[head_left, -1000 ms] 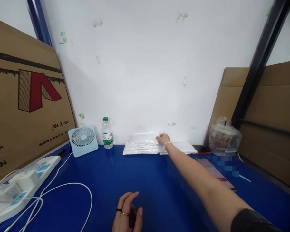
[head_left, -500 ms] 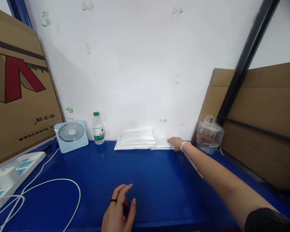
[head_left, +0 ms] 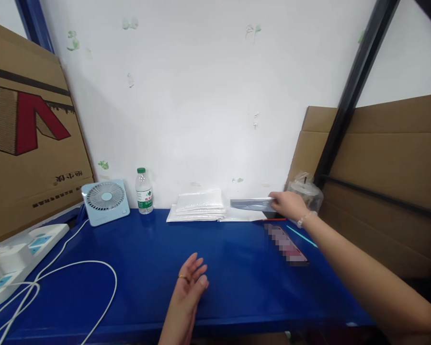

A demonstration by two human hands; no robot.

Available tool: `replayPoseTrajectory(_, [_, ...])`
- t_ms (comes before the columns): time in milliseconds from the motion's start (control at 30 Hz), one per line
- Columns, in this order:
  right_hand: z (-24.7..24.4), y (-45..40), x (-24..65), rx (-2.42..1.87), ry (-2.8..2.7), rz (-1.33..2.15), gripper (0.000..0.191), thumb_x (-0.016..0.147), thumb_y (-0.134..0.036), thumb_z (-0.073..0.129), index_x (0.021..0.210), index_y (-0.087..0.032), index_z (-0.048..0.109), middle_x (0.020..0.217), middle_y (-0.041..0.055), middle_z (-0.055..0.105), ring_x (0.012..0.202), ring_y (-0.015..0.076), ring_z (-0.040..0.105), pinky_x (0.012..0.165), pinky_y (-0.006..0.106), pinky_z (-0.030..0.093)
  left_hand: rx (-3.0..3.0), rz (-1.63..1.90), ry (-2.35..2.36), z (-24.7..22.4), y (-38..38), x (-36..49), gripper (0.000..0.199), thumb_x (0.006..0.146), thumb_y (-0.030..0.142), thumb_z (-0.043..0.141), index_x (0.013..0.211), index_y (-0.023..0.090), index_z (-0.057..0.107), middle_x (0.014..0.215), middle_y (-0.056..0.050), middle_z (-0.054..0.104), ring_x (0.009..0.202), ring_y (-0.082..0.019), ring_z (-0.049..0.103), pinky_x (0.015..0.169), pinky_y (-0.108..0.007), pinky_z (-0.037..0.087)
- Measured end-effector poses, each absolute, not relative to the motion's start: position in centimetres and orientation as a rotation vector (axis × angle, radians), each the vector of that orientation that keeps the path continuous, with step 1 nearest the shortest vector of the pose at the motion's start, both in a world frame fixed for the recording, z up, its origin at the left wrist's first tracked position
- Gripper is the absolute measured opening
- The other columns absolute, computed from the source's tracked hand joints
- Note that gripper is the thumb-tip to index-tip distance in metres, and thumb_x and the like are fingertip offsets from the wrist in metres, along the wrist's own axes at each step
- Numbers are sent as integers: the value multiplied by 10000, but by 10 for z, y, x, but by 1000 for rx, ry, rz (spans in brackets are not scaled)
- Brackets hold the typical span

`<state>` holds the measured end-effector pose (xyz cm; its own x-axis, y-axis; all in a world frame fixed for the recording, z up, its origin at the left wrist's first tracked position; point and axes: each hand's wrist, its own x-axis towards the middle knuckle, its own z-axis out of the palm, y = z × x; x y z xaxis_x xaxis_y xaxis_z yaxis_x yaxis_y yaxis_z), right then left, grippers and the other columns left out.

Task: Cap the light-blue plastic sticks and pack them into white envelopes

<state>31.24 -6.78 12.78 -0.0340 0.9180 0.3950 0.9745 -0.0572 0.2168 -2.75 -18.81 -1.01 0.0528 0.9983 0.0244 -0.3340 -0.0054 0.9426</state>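
Note:
My right hand (head_left: pixel 290 206) grips the end of a flat, bluish-grey, see-through piece (head_left: pixel 252 204), lifted slightly above white sheets (head_left: pixel 242 214) by the wall. A dark flat thing with a red edge (head_left: pixel 276 216) lies just under that hand. To the left of the sheets is a stack of white, padded-looking packets (head_left: pixel 200 205). My left hand (head_left: pixel 192 282) hovers above the front of the blue table (head_left: pixel 136 268), fingers loosely curled and apart, holding nothing. A flat phone-like thing (head_left: pixel 287 245), blurred out, lies below the right hand, with a thin turquoise stick (head_left: pixel 301 236) beside it.
A blue fan (head_left: pixel 106 201) and a water bottle (head_left: pixel 144 191) stand at the back left. White cables (head_left: pixel 109 287) run from a power strip (head_left: pixel 36 254). A bagged drink cup (head_left: pixel 307 191) stands back right. Cardboard (head_left: pixel 25 143) flanks the left side.
My right hand has taken hold of the see-through piece and lifted it off the white sheets. The left hand has turned and moved slightly right. The view has shifted a little.

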Motion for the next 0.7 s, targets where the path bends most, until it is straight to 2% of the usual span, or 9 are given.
replayPoseTrajectory(67, [114,-95,294,-1940,-2019,-574,289,797,-262,467,1019,-230,649,826,67,709,762,227,642,645,278,432,730,1232,704,-2,-183,2,624,759,412,644,1305,268,378,1360,-121,417,1227,-231,447,953,-341,442])
replayPoseTrajectory(167, [79,-132,252,-1470,-2193,-449,347,806,-194,457,1113,-218,616,1035,72,682,902,209,622,779,296,451,520,1343,619,14,-167,37,664,768,374,660,1328,353,305,1417,-73,352,1287,-213,373,993,-361,408])
replayPoseTrajectory(233, [57,-148,229,-1178,-2440,-314,389,819,-171,461,1187,-226,575,1106,80,652,947,214,601,825,333,439,448,1531,618,23,-152,46,683,753,323,684,1319,362,304,1378,-47,411,1272,-195,393,1007,-342,394])
replayPoseTrajectory(300, [41,-154,218,-1069,-2535,-114,449,843,-183,460,1286,-255,486,1172,70,615,1004,211,580,878,358,422,454,1672,648,28,-137,45,668,732,279,707,1292,339,348,1294,-36,499,1221,-181,450,1016,-323,379])
replayPoseTrajectory(333, [34,-152,218,-1047,-2553,11,516,828,-232,517,1335,-259,423,1249,74,563,1082,225,542,925,377,401,479,1726,649,29,-130,42,645,729,271,710,1275,325,372,1242,-33,538,1188,-177,480,1013,-319,379])
replayPoseTrajectory(433, [17,-136,231,-1093,-2484,411,1018,617,-443,742,1442,-215,191,1454,119,303,1294,296,335,1051,433,296,621,1828,630,34,-113,33,620,707,262,726,1239,302,412,1127,-19,591,1114,-165,533,996,-315,385])
replayPoseTrajectory(467, [10,-130,237,-1141,-2425,520,1119,564,-483,765,1452,-202,145,1472,132,256,1315,308,298,1066,447,273,678,1838,621,38,-110,32,627,697,263,733,1236,299,414,1110,-16,594,1103,-163,539,992,-315,386])
replayPoseTrajectory(533, [-2,-119,245,-1222,-2311,655,1151,543,-519,764,1452,-192,138,1477,143,236,1328,316,271,1079,467,247,790,1826,600,47,-104,32,646,682,267,744,1236,295,411,1104,-20,592,1103,-165,539,986,-317,387])
replayPoseTrajectory(700, [-15,-115,244,-1211,-2200,675,1001,593,-522,735,1422,-222,260,1441,122,324,1310,322,305,1075,496,237,969,1771,569,75,-97,37,676,671,275,748,1245,296,390,1159,-41,557,1153,-184,501,982,-330,386])
